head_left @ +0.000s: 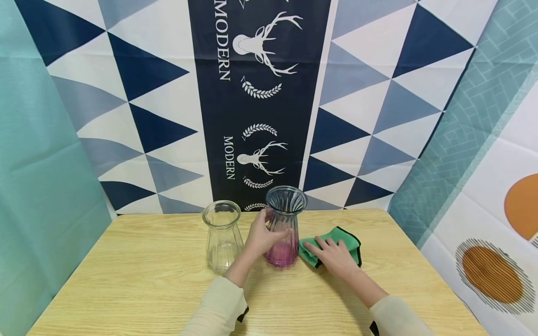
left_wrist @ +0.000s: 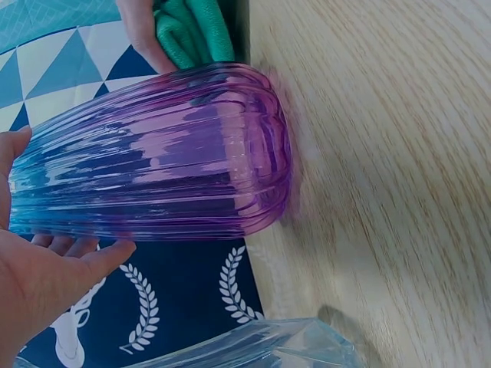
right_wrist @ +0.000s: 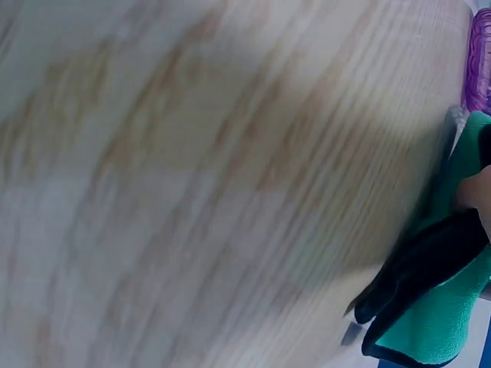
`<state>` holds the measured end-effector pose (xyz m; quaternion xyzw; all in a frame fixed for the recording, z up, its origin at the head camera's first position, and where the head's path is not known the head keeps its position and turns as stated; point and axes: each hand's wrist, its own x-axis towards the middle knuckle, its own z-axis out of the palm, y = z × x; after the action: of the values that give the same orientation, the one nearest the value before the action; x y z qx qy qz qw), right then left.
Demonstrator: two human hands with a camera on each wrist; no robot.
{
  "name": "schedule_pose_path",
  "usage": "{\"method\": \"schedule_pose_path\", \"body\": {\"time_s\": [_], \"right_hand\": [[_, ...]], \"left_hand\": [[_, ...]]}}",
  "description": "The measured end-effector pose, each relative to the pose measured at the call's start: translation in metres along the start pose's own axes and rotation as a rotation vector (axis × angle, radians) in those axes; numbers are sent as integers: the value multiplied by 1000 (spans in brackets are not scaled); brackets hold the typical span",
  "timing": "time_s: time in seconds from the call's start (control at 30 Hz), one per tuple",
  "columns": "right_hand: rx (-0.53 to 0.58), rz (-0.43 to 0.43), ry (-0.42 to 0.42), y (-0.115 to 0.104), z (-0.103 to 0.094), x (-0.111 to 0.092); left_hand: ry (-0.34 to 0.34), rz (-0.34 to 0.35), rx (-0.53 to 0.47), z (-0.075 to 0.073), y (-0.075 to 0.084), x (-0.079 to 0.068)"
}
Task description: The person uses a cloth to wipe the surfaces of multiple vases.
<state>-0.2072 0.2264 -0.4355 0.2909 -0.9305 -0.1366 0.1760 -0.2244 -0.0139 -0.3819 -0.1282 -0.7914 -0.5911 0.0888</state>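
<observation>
My left hand [head_left: 262, 235] holds a ribbed glass vase [head_left: 282, 254] that shades from blue at the flared rim to pink-purple at the base. Thumb and fingers reach round its sides in the left wrist view, where the purple base [left_wrist: 253, 153] faces the wood. The vase stands upright on the table. Just left of it is a clear glass vase [head_left: 222, 249] of similar shape, partly behind my left forearm. My right hand [head_left: 334, 256] rests on a crumpled green cloth [head_left: 350, 240] with black edging, beside the coloured vase; its fingers lie spread over the cloth.
Both vases stand on a light wood table [head_left: 138, 275], toward its far edge. Behind it hangs a patterned curtain [head_left: 168, 102] with triangles and deer heads. A teal curtain [head_left: 46, 186] closes the left side, and another patterned one [head_left: 454, 186] the right.
</observation>
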Motion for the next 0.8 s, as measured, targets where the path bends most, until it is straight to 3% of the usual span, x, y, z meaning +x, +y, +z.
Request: {"method": "schedule_pose_path", "body": {"time_s": [0.4,0.8], "right_hand": [[68,42,-17,-8,2,-1],[191,111,-122,-13,-3,0]], "left_hand": [[-30,1,-13,-4,1,0],[-46,-13,-10,-4,-2,0]]}}
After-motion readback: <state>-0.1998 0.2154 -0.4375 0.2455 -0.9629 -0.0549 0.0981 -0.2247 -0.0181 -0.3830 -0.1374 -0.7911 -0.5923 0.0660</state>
